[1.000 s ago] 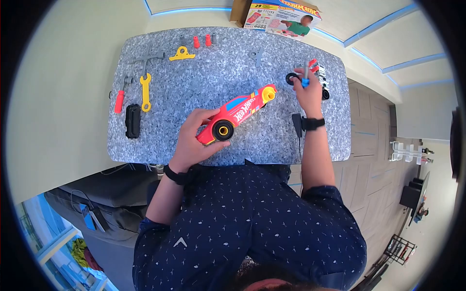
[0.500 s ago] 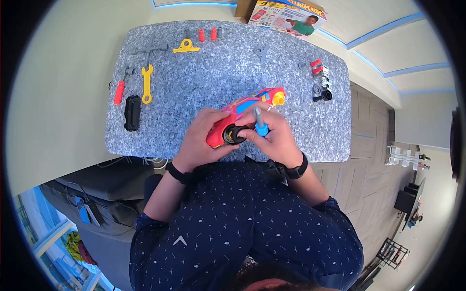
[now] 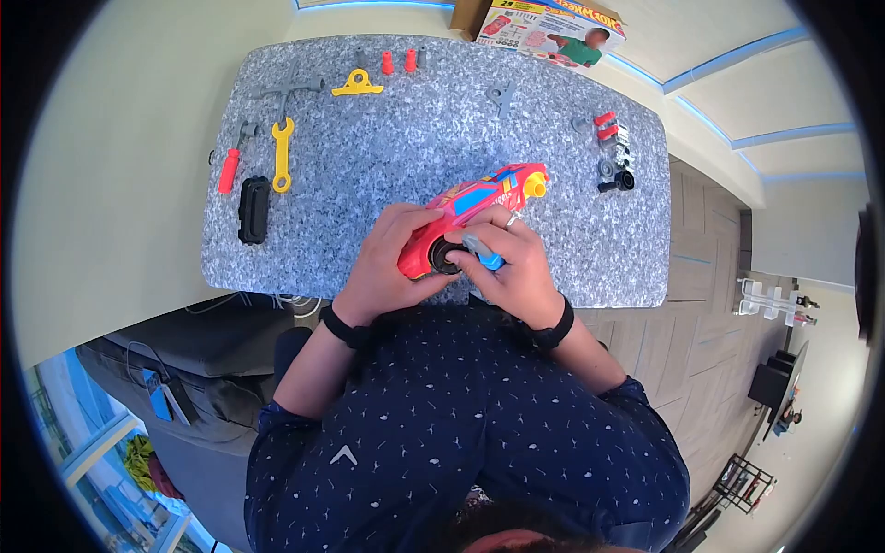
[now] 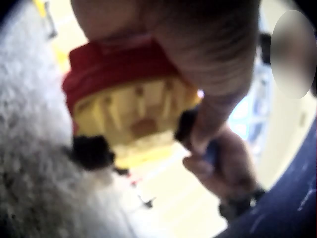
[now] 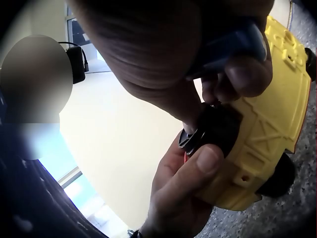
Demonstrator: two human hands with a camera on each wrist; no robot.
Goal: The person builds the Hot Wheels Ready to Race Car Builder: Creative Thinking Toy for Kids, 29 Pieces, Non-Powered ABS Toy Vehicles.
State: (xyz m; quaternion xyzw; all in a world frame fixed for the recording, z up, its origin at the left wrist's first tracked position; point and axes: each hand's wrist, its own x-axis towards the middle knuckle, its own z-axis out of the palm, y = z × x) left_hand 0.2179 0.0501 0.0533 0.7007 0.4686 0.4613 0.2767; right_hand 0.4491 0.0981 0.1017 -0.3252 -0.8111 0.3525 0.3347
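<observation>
A red toy car (image 3: 475, 198) with a yellow underside (image 5: 262, 124) is held tilted over the near middle of the table. My left hand (image 3: 380, 263) grips its rear end, thumb by the black wheel (image 3: 445, 255). From the other side, my right hand (image 3: 525, 267) pinches a black ring (image 5: 190, 141) against that wheel. Tucked in the same hand is a toy screwdriver, its blue handle (image 3: 490, 262) showing between the fingers. At the car's front, a yellow hub (image 3: 534, 187) carries no black ring.
Along the left lie a yellow wrench (image 3: 282, 157), a red-handled tool (image 3: 229, 173) and a black part (image 3: 253, 210). A yellow bracket (image 3: 357, 83) and red pieces (image 3: 387, 63) are at the back. Small wheel parts (image 3: 616, 175) cluster right; a toy box (image 3: 553, 32) stands behind.
My right hand has come from the parts at the right to the car's rear wheel, bringing the black ring and screwdriver. The screwdriver has since tipped lower. My left hand keeps its grip.
</observation>
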